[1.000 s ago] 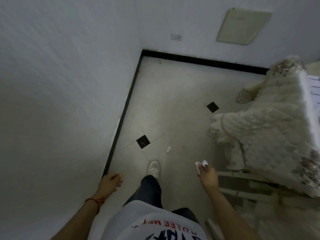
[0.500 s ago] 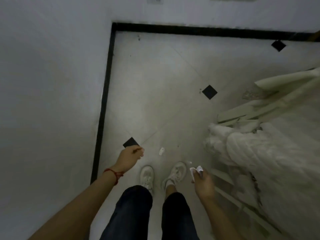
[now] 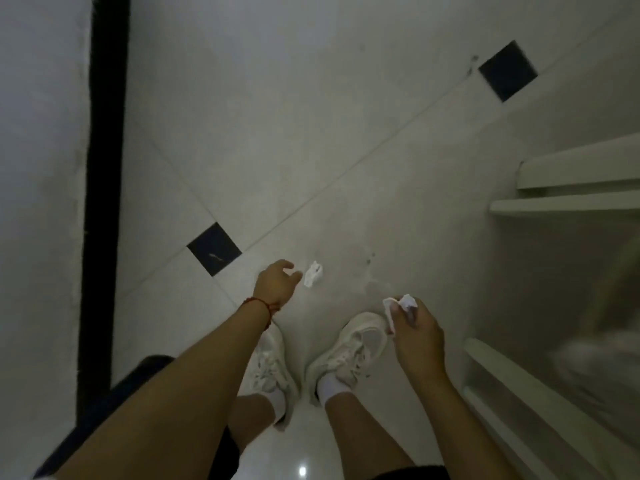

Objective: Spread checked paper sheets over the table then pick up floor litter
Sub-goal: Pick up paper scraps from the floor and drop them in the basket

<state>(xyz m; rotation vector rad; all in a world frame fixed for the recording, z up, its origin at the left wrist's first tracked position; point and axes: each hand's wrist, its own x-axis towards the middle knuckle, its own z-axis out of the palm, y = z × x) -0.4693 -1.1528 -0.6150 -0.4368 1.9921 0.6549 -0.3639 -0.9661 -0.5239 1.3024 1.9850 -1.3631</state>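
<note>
A small crumpled white scrap of litter (image 3: 313, 274) lies on the pale tiled floor just ahead of my feet. My left hand (image 3: 277, 282), with a red string at the wrist, is stretched down toward it, its fingers loosely spread, the fingertips a short gap to the left of the scrap and holding nothing. My right hand (image 3: 417, 329) is lower right and pinches a wad of crumpled white paper (image 3: 398, 308) between thumb and fingers.
My two white shoes (image 3: 349, 351) stand close below the scrap. A black skirting strip (image 3: 104, 188) runs along the white wall on the left. White slats of furniture (image 3: 568, 188) and a blurred pale cloth fill the right side. Black inset tiles (image 3: 214, 249) dot the floor.
I have bent down much closer to the floor. My left hand has moved forward and right to the scrap. My right hand still holds its paper wad.
</note>
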